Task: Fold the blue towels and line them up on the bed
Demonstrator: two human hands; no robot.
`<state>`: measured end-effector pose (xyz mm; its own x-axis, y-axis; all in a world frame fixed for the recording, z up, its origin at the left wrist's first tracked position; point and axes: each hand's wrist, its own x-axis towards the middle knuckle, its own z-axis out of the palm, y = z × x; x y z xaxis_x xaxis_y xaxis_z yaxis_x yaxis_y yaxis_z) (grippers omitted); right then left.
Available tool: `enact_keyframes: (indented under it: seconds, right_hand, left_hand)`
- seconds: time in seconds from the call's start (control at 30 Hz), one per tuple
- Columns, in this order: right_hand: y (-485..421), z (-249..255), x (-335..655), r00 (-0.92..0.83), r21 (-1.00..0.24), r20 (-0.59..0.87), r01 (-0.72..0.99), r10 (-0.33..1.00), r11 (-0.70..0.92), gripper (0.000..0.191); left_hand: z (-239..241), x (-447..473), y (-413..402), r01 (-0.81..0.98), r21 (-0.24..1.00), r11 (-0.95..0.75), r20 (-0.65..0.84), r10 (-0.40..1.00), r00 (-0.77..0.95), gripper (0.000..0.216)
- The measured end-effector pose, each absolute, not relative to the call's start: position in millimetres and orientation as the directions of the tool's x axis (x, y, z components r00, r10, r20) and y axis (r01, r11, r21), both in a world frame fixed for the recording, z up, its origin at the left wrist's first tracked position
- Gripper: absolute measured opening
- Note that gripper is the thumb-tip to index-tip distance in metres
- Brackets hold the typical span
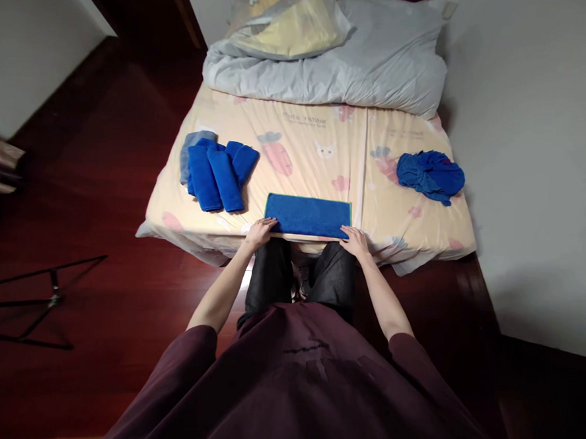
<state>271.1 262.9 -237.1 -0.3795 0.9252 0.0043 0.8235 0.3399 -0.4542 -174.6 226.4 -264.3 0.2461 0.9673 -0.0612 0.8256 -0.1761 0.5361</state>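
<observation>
A blue towel (307, 215) lies folded into a flat rectangle at the near edge of the bed (322, 148). My left hand (259, 233) rests on its near left corner, fingers closed on the edge. At the near right corner my right hand (355, 240) does the same. Several rolled blue towels (220, 172) lie in a row to the left, with a grey one behind them. A crumpled blue towel (431, 175) sits at the right side of the bed.
A grey duvet (372, 59) and a yellow pillow (289, 27) are heaped at the head of the bed. White walls stand at right and far left. A black stand (44, 297) lies on the dark wooden floor at left.
</observation>
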Motion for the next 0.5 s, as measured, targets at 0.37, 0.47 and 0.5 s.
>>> enact_keyframes:
  seconds: [0.37,0.47,0.5]
  right_hand:
    - [280,-234,255,-0.282,-0.358,-0.07,0.903,0.957,0.24,0.054]
    - [279,-234,257,-0.272,-0.372,-0.069,0.9,0.96,0.228,0.055]
    - [279,-235,259,-0.274,-0.373,-0.066,0.899,0.96,0.231,0.054]
  left_hand:
    - [-251,-163,237,0.849,0.52,-0.093,-0.09,0.982,0.163,0.054]
    - [-249,-165,236,0.86,0.504,-0.081,-0.097,0.984,0.149,0.054]
    - [-248,-166,235,0.862,0.501,-0.076,-0.1,0.984,0.145,0.054]
